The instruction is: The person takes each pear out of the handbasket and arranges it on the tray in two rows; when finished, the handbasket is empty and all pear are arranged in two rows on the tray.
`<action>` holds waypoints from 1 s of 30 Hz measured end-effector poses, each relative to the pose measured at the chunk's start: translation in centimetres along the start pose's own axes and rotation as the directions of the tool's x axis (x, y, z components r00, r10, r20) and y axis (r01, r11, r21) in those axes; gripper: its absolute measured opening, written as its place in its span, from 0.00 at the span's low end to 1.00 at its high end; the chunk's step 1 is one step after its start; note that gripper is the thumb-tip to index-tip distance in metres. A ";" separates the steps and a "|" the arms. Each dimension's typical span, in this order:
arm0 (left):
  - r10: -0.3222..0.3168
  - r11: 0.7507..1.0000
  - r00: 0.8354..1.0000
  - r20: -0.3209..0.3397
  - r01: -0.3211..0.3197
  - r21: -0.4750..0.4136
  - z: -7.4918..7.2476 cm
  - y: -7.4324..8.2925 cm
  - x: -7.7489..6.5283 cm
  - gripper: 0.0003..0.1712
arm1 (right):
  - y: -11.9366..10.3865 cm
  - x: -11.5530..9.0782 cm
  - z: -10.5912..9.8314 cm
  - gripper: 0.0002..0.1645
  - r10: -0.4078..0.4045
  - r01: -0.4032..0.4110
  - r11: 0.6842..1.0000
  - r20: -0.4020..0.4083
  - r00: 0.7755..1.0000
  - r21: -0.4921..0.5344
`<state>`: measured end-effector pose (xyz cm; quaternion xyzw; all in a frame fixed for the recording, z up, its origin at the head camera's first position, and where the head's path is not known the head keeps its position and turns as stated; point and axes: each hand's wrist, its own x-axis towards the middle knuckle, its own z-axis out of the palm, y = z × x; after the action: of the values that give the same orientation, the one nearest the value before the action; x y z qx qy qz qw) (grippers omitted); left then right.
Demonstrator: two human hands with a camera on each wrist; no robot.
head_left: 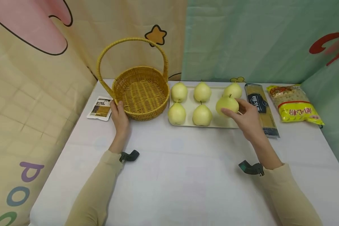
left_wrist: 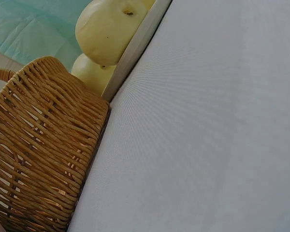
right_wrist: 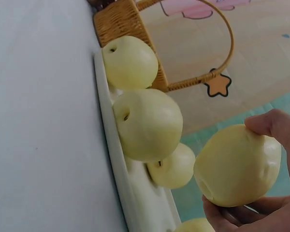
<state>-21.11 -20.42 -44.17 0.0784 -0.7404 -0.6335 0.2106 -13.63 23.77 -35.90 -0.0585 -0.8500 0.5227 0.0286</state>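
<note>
A yellow-green pear (head_left: 227, 105) is held by my right hand (head_left: 247, 119), with the thumb on one side and the fingers on the other. In the head view it overlaps the right end of a pale tray (head_left: 220, 123); the right wrist view shows it above the tray. Several pears (right_wrist: 147, 124) stand on that tray in two rows. My left hand (head_left: 120, 121) holds the left side of a wicker basket (head_left: 141, 117) near the base of its tall handle. Nothing lies inside the basket. Only a sliver of that hand appears in the left wrist view.
Left of the basket lies a small white-and-brown packet (head_left: 101, 108). Right of the tray are a dark-ended pack of pasta (head_left: 264, 116) and a yellow-and-clear food bag (head_left: 295, 103). Printed curtains (head_left: 214, 37) hang behind the white-covered table (head_left: 175, 182).
</note>
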 end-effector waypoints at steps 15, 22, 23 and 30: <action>0.004 1.000 1.000 -0.015 -0.004 -0.010 0.1 0.0 -0.1 0.29 | 3.8 1.3 -0.4 0.48 0.039 -0.046 0.967 -0.033 0.999 -0.252; 0.013 1.000 1.000 -0.016 -0.013 -0.011 0.0 0.2 -0.2 0.30 | 4.7 1.5 0.5 0.46 -0.029 -0.005 0.955 -0.110 0.993 -0.296; 0.016 1.000 1.000 -0.013 -0.016 -0.016 0.0 0.2 -0.2 0.30 | 4.8 1.5 0.5 0.45 -0.041 0.002 0.956 -0.127 0.991 -0.295; 0.028 0.999 1.000 -0.001 -0.028 -0.029 0.1 0.1 -0.1 0.30 | 5.0 1.6 1.0 0.38 -0.119 0.059 0.960 -0.207 0.971 -0.273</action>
<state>-21.09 -20.25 -44.10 0.0653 -0.7320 -0.6412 0.2209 -14.96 25.32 -40.79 -0.0812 -0.9055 0.3928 0.1385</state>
